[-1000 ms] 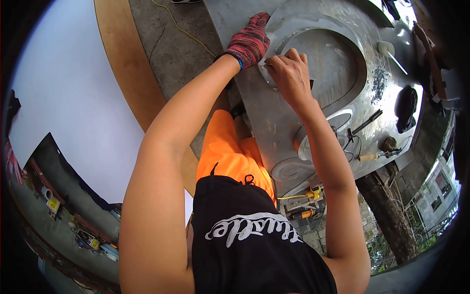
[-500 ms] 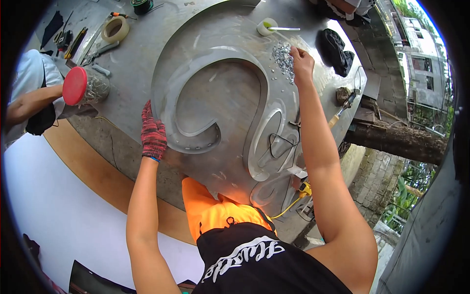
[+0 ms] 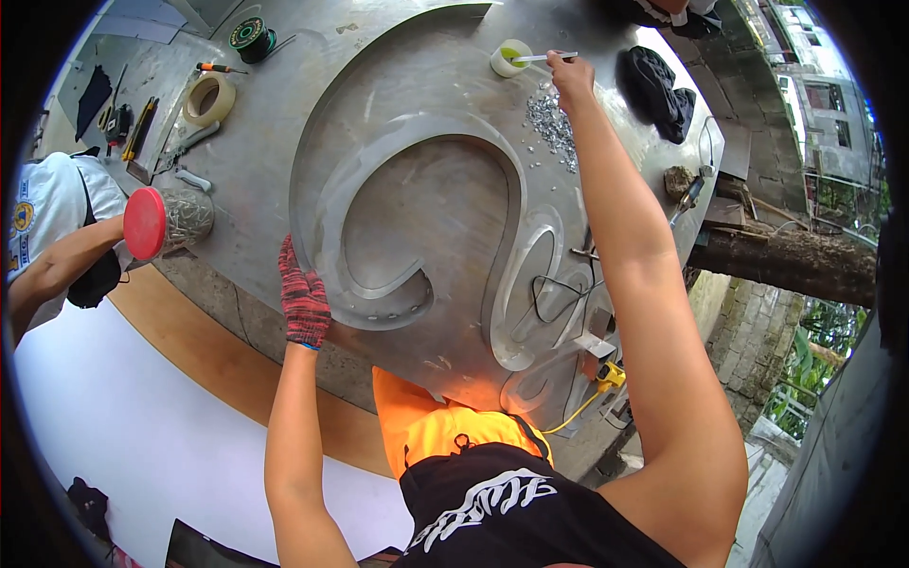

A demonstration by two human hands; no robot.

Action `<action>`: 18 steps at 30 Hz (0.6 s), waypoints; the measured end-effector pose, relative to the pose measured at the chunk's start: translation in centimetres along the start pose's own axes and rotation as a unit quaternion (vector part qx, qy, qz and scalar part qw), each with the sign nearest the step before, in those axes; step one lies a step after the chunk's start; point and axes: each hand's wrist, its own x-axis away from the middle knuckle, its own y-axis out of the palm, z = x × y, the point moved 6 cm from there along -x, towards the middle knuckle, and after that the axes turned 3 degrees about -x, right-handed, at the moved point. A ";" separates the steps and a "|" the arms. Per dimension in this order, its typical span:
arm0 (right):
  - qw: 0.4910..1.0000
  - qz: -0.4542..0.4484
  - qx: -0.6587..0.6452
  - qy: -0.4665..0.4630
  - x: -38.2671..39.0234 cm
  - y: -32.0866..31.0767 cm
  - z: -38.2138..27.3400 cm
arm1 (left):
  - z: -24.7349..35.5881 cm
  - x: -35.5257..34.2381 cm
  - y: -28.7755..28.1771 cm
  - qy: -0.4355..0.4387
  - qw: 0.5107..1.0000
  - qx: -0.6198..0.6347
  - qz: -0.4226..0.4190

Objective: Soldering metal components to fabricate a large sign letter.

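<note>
A large curved sheet-metal shape with raised side walls (image 3: 317,142) lies on the metal table. My left hand (image 3: 305,298), in a red and black knit glove, rests against its outer left side, fingers stretched out and holding nothing. Bare, my right hand (image 3: 572,80) reaches to the far right and pinches the end of a thin white stick (image 3: 538,58). The stick's other end dips into a small white cup (image 3: 504,62) with yellow-green stuff inside. Beside that hand lies a scattered pile of small shiny metal bits (image 3: 547,123).
Another person's arm (image 3: 76,248) is at the left, near a red-lidded jar (image 3: 146,223). A tape roll (image 3: 209,100), a wire spool (image 3: 250,38) and hand tools lie far left. A black cloth (image 3: 653,93) and a yellow corded tool (image 3: 611,376) are on the right.
My right hand has moved from the metal bits up to the white stick and taken hold of its end. The left hand stays by the metal shape. The view has shifted slightly.
</note>
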 end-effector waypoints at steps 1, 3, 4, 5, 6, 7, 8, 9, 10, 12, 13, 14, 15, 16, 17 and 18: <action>0.996 0.011 0.064 -0.058 0.4 0.4 -0.8 | 0.0 0.1 -0.2 -0.001 1.000 -0.006 -0.002; 0.979 0.038 0.153 -0.130 1.2 0.3 -2.1 | 0.3 -0.1 0.1 0.003 1.000 -0.007 -0.004; 0.980 0.034 0.150 -0.128 2.3 1.1 -2.6 | -0.1 0.2 -0.2 -0.008 1.000 0.000 -0.005; 0.966 0.039 0.198 -0.163 3.5 1.7 -3.8 | -0.4 0.3 -0.5 -0.018 1.000 0.007 -0.005; 0.947 0.047 0.246 -0.200 4.7 1.9 -5.4 | -0.4 0.3 -0.6 -0.018 1.000 0.006 -0.003; 0.947 0.048 0.246 -0.201 5.1 1.6 -6.0 | -0.3 0.3 -0.5 -0.020 1.000 0.002 -0.001; 0.942 0.066 0.241 -0.223 5.6 1.2 -7.0 | -0.3 0.2 -0.4 -0.022 1.000 -0.002 0.001; 0.937 0.083 0.236 -0.244 6.0 0.7 -7.4 | -0.3 0.2 -0.3 -0.023 1.000 0.000 0.001; 0.937 0.082 0.237 -0.245 6.2 0.4 -7.7 | -0.3 0.1 -0.3 -0.019 1.000 0.002 0.000; 0.929 0.092 0.248 -0.259 6.6 -0.3 -8.2 | -0.2 0.0 -0.2 -0.017 1.000 0.003 0.000; 0.931 0.086 0.246 -0.257 6.7 -0.5 -8.1 | -0.1 0.0 -0.2 -0.010 1.000 -0.001 0.001; 0.931 0.083 0.246 -0.258 6.8 -0.8 -8.2 | 0.0 0.0 -0.2 -0.003 1.000 -0.005 0.002; 0.932 0.091 0.249 -0.247 6.9 -1.0 -7.9 | -0.3 0.1 -0.3 -0.008 1.000 -0.007 0.004; 0.933 0.098 0.251 -0.237 7.0 -1.2 -7.7 | -0.4 0.3 -0.4 -0.004 1.000 -0.009 0.009; 0.939 0.102 0.243 -0.221 7.0 -1.5 -7.6 | -0.7 0.3 -0.5 0.000 1.000 -0.012 0.013; 0.944 0.106 0.239 -0.204 6.9 -2.0 -7.1 | -0.8 0.4 -0.4 -0.007 1.000 -0.014 0.014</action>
